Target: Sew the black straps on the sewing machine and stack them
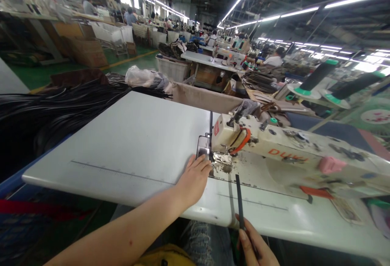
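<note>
My left hand [192,179] lies flat on the white sewing table [131,136], fingertips touching the metal plate [203,150] beside the presser foot of a cream sewing machine [274,148]. A narrow black strap [239,199] runs from under the machine head toward me. My right hand [254,247] pinches the strap's near end at the table's front edge. A second black strip [211,125] stretches away behind the needle.
A heap of black straps [55,107] lies off the table's left side. A plastic bag [143,77] sits beyond it. Thread cones [319,75] stand at the right. Other sewing stations and seated people fill the hall behind.
</note>
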{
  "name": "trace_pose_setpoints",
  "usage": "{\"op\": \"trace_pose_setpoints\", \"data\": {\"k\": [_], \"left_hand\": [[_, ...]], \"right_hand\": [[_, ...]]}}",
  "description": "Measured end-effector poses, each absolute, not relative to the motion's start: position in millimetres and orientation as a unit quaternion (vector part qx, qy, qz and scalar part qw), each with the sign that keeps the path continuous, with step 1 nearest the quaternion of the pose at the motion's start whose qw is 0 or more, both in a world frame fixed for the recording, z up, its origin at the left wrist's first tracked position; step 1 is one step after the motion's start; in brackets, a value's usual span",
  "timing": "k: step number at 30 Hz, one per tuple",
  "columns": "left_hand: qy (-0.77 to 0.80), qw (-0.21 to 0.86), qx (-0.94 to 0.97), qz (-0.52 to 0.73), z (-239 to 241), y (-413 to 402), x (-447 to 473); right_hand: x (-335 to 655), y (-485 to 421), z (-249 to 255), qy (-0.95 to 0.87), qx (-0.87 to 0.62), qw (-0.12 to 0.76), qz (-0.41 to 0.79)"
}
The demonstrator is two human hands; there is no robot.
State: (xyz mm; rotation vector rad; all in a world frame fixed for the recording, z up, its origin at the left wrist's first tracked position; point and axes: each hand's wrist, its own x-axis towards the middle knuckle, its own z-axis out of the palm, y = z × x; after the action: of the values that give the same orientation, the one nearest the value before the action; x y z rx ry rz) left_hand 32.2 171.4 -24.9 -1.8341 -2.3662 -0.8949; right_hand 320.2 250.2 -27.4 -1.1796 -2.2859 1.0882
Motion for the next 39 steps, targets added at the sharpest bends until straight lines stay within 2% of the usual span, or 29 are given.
{"op": "trace_pose_setpoints", "data": {"k": [10, 17, 27, 33, 39], "left_hand": [[-0.769, -0.071, -0.561, -0.296, -13.5, 176.0, 25.2], [-0.791, -0.099, -0.515, -0.315, -1.9, 200.7, -18.5], [-0.808, -0.12, -0.516, -0.256, 0.1, 266.9, -66.7], [-0.822, -0.101, -0.494, -0.265, 1.1, 285.0, -70.2], [-0.831, -0.094, -0.481, -0.265, -0.8, 285.9, -74.1]], "right_hand": [[293.4, 235.8, -23.2, -0.823, -0.36, 0.184, 0.399], [266.0, 226.4, -6.3, -0.84, -0.347, 0.193, 0.371], [221.1, 224.4, -7.2, -0.878, -0.31, 0.134, 0.34], [203.7, 231.6, 15.4, -0.881, -0.338, 0.056, 0.327], [194.9, 232.1, 20.6, -0.879, -0.356, 0.05, 0.314]]}}
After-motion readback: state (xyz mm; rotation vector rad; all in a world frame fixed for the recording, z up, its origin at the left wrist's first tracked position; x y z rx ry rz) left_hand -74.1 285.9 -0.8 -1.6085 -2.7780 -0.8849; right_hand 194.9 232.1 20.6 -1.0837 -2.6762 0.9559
